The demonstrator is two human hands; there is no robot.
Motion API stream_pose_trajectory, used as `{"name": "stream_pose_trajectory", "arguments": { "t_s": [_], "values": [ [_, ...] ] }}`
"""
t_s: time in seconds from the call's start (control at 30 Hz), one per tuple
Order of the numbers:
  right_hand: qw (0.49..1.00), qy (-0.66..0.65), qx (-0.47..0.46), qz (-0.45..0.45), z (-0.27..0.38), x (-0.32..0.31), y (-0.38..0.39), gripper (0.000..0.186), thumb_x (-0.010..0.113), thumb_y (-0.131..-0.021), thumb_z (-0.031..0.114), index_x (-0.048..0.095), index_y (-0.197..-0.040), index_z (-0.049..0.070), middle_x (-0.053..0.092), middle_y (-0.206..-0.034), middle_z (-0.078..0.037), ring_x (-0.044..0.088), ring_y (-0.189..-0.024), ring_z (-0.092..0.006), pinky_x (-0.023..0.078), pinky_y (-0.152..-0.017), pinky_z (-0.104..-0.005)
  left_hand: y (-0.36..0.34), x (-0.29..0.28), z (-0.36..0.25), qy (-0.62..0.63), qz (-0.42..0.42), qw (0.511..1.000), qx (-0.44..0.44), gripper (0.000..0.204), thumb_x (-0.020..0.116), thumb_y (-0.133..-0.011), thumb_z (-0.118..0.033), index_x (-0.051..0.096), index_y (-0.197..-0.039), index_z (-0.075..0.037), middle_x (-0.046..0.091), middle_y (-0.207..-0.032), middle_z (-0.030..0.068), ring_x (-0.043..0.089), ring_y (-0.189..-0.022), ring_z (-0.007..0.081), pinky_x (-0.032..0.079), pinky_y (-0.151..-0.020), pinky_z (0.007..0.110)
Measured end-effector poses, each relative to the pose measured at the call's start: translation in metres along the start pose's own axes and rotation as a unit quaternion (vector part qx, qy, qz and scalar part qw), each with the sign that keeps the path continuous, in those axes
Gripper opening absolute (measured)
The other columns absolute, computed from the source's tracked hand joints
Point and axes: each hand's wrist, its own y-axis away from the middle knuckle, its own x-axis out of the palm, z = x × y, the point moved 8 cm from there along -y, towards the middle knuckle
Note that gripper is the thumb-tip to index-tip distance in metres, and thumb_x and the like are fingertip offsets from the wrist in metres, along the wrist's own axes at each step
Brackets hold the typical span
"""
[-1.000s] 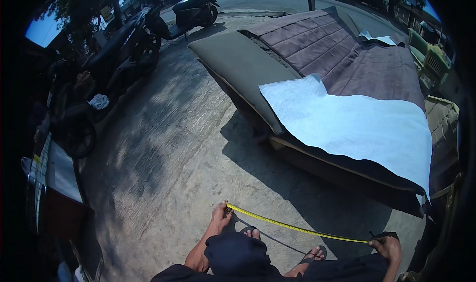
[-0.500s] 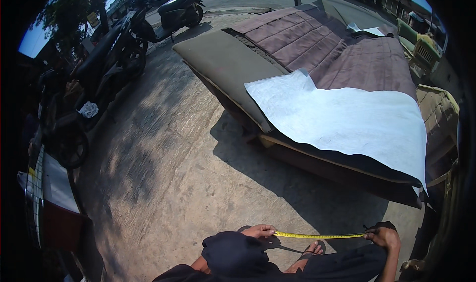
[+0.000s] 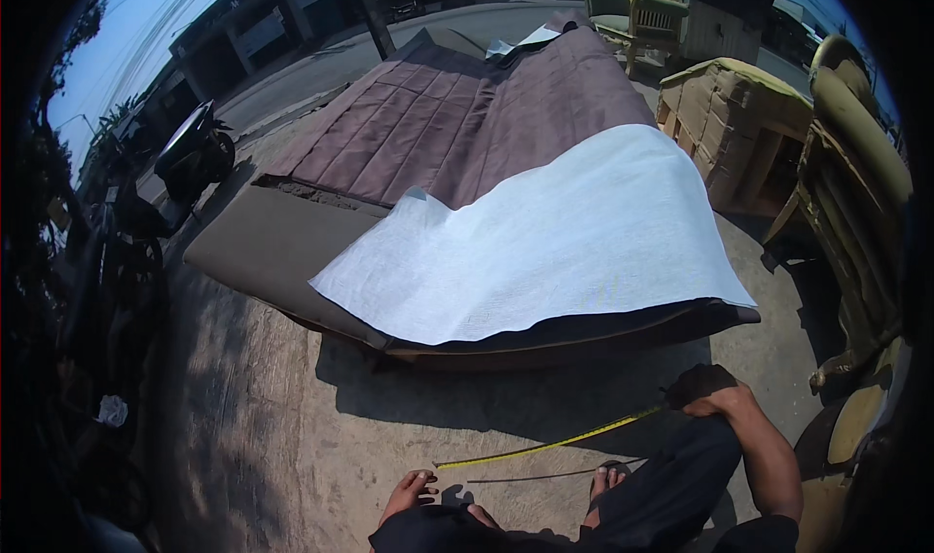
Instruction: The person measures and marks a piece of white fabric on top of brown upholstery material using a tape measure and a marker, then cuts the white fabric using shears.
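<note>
A yellow tape measure [image 3: 550,444] stretches in the air between my hands, slanting up toward the right, and its thin shadow lies on the concrete below. My left hand [image 3: 407,497] is low, just left of my knee, with its fingers a little apart. The tape's free end shows just beyond those fingertips, seemingly apart from them. My right hand [image 3: 705,392] is closed at the other end, above my right knee; dark shade there hides the tape's case. Beyond the tape, a white fabric sheet [image 3: 545,242] drapes over the near side of a large maroon and brown upholstered piece [image 3: 428,125].
An upholstered wooden frame [image 3: 725,130] and a green armchair [image 3: 846,203] stand at the right. Another green chair [image 3: 642,18] is farther back. Motorbikes [image 3: 195,154] are parked along the left, and a pole [image 3: 368,13] rises by the road.
The view has turned right. My hands are farther apart, with a longer length of tape between them. The right hand is higher, and the left hand's fingers have loosened from the tape's end.
</note>
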Motion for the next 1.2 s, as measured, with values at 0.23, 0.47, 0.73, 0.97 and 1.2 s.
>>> {"name": "stream_pose_trajectory", "arguments": {
  "t_s": [0.23, 0.47, 0.73, 0.97, 1.2],
  "values": [
    [0.995, 0.048, 0.086, -0.010, -0.085, 0.044, 0.014, 0.026, 0.061, -0.088, 0.033, 0.077, -0.102, 0.017, 0.075, -0.101, -0.009, 0.071, -0.094, -0.0369, 0.057, -0.077, -0.0469, -0.014, 0.100, -0.008, -0.170, 0.197, 0.961, -0.097, 0.041, 0.056, -0.103, -0.036, 0.058, -0.127, -0.003, 0.067, -0.114, 0.0167, 0.066, -0.103, 0.0267, 0.054, -0.083, 0.039],
    [0.870, -0.245, 0.417, 0.098, -0.128, 0.080, 0.242, 0.036, 0.060, -0.091, 0.044, 0.076, -0.113, 0.021, 0.073, -0.115, -0.011, 0.067, -0.112, -0.0301, 0.051, -0.096, -0.0465, 0.045, 0.204, -0.170, -0.234, 0.237, 0.942, -0.044, 0.041, 0.057, -0.103, -0.037, 0.058, -0.127, -0.004, 0.067, -0.113, 0.0163, 0.067, -0.101, 0.0264, 0.055, -0.081, 0.039],
    [0.764, -0.407, 0.498, 0.055, 0.058, 0.213, 0.529, 0.049, 0.055, -0.088, 0.062, 0.079, -0.097, 0.021, 0.076, -0.094, -0.008, 0.072, -0.094, -0.0291, 0.054, -0.088, -0.0406, 0.222, 0.327, -0.294, -0.347, 0.378, 0.858, -0.034, 0.040, 0.057, -0.102, -0.037, 0.058, -0.127, -0.005, 0.068, -0.112, 0.0158, 0.067, -0.099, 0.0261, 0.055, -0.080, 0.039],
    [0.506, -0.621, 0.588, -0.110, 0.352, 0.132, 0.563, 0.072, 0.061, -0.083, 0.069, 0.073, -0.112, 0.004, 0.072, -0.113, -0.021, 0.069, -0.106, -0.0384, 0.052, -0.094, -0.0444, 0.374, 0.375, -0.308, -0.495, 0.480, 0.724, -0.024, 0.040, 0.058, -0.102, -0.037, 0.059, -0.127, -0.005, 0.068, -0.112, 0.0154, 0.068, -0.097, 0.0258, 0.055, -0.079, 0.038],
    [0.202, -0.727, 0.641, -0.142, 0.578, 0.223, 0.613, 0.060, 0.058, -0.090, 0.061, 0.074, -0.114, 0.008, 0.070, -0.119, -0.019, 0.066, -0.115, -0.0344, 0.052, -0.095, -0.0464, 0.510, 0.393, -0.220, -0.666, 0.500, 0.553, -0.017, 0.040, 0.059, -0.102, -0.037, 0.059, -0.127, -0.006, 0.068, -0.111, 0.0150, 0.069, -0.095, 0.0255, 0.056, -0.077, 0.038]
  ]
}}
